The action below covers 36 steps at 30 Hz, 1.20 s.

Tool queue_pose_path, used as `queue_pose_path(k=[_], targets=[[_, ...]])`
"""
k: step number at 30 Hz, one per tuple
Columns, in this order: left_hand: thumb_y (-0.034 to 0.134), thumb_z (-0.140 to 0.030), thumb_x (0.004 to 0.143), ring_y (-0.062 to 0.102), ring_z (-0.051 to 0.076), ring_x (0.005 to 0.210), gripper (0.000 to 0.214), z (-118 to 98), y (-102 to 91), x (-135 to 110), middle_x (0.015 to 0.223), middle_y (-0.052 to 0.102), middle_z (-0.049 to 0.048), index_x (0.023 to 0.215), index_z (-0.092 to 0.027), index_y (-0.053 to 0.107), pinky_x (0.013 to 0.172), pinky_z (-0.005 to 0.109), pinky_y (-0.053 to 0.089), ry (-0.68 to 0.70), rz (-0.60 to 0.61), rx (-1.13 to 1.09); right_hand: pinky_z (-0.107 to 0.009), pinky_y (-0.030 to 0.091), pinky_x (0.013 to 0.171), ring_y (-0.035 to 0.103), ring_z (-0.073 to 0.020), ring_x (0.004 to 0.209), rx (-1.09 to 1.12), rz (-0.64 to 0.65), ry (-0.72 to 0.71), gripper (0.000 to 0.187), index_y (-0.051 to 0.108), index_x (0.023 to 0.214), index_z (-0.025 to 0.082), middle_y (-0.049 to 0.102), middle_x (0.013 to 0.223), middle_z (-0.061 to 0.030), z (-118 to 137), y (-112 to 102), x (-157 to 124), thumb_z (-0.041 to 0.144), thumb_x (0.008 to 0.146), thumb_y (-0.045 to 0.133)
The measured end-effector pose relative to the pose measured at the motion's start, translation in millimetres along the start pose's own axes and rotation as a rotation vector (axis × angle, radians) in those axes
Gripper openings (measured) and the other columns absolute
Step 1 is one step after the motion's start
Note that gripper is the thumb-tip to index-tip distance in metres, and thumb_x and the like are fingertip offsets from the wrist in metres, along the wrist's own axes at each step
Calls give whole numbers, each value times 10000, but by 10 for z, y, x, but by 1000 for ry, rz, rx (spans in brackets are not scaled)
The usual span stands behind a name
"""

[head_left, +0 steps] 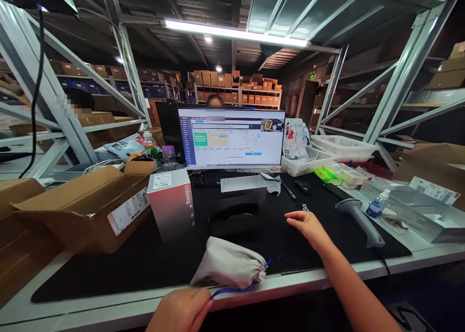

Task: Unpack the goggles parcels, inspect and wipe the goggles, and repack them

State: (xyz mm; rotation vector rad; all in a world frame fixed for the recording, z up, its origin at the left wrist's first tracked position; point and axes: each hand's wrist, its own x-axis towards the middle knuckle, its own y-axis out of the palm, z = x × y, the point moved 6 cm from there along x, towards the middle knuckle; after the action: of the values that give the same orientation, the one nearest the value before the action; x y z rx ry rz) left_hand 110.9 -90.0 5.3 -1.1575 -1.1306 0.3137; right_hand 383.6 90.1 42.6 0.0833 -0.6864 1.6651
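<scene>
grey pouch (pixel 227 264), blue cord (pixel 232 289), black mat (pixel 145 259)

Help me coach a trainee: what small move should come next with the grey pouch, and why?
Probably bring the right hand down onto the grey pouch to steady it. The left hand pinches its blue drawstring, the pouch lies loose near the front edge of the black mat, and the right hand hovers open and empty.

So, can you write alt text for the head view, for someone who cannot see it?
A person's left hand pinches the blue drawstring of a grey cloth pouch on a black desk mat. The right hand is open near a barcode scanner, with a lit monitor behind.
</scene>
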Motion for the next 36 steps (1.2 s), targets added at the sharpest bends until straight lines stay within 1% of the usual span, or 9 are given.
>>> queue_pose_path(k=[5,10,13,17,22,25,29,32,36], targets=[[353,-272,1040,609,160,500,362,20,41,250,603,619,-50,719,-252,520,498,300,380,-90,-55,81,-343,586,759,686,-203,855,-52,232,21,401,668,1253,243,713,1061,-62,196,282,-239,462,916,659],[346,-315,1046,622,174,511,395,180,16,281,608,633,-36,726,-247,568,502,301,400,-110,-142,175,-545,400,1120,449,-395,1363,-420,531,-325,1213,358,1544,318,437,1538,-153,732,986,-728,540,514,959],[327,-335,1051,638,169,537,419,296,-17,251,630,646,-32,729,-243,579,517,293,436,-140,-163,150,-610,445,1051,479,-439,1335,-661,624,-447,1078,326,1561,284,452,1520,-217,891,1474,-812,459,670,908],[394,-443,1032,661,189,582,349,528,-147,207,687,665,-8,893,-216,620,547,304,487,-232,-197,166,-516,574,875,659,-373,1071,-872,687,-319,936,365,1545,184,664,1245,-208,895,1736,-636,279,748,847],[439,-349,1015,709,208,838,246,816,-256,287,932,714,66,1086,-175,599,741,325,567,-318,-208,87,-464,569,876,658,-342,1075,-904,689,-270,791,355,1553,185,675,1226,-166,844,1625,-438,126,816,636],[416,-194,968,680,216,1006,238,834,-181,462,1067,706,79,1095,-196,618,911,375,557,-279,-157,19,-463,520,981,639,-332,1150,-784,607,-246,844,371,1540,122,651,1299,-195,787,1408,-297,36,722,561],[607,-174,812,595,266,1199,489,755,6,683,1268,640,105,1297,-197,549,1075,496,479,-242,-74,-53,-449,505,1017,629,-330,1186,-254,491,-174,655,644,1298,180,667,1328,-127,804,819,133,116,647,665],[731,-192,674,592,284,1189,695,681,172,747,1231,642,91,1335,-209,517,1178,614,324,-217,-5,-103,-457,540,955,676,-328,1089,269,227,-55,517,698,1144,202,752,1132,-79,952,272,591,233,636,790],[655,-37,623,475,337,1339,591,628,399,712,1355,536,127,1173,-244,595,1180,728,162,-200,76,-140,-428,540,967,692,-279,1069,699,35,-73,524,671,1168,220,757,1088,-68,1404,158,943,306,681,846]])
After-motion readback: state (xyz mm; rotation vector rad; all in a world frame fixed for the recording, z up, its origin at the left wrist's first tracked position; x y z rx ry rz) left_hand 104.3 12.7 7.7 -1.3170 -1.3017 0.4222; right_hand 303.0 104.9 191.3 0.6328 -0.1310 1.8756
